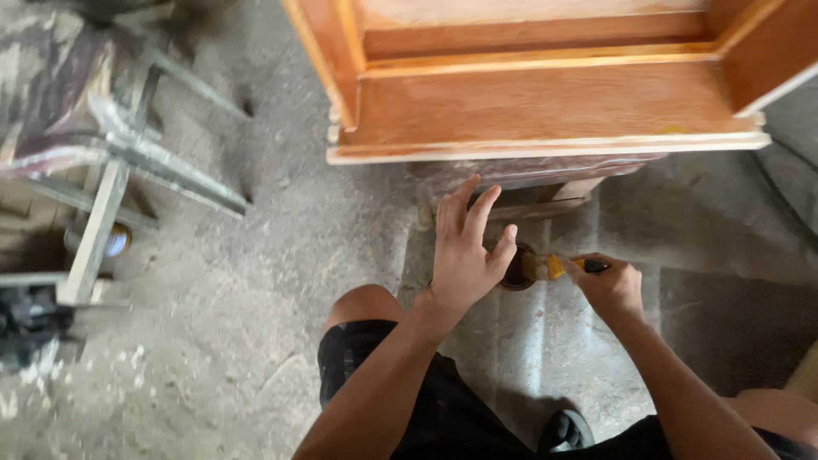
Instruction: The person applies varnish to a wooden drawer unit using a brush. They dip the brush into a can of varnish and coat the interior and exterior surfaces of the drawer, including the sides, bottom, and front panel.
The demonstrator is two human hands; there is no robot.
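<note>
Left hand over small dark can on concrete floor, fingers spread wide. Right hand gripping paintbrush, bristles at can rim, just below orange wood cabinet.

Can (half behind left hand)

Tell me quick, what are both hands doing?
Left hand: open, fingers spread over a small dark can.
Right hand: closed, holding a brush at the can.
</note>
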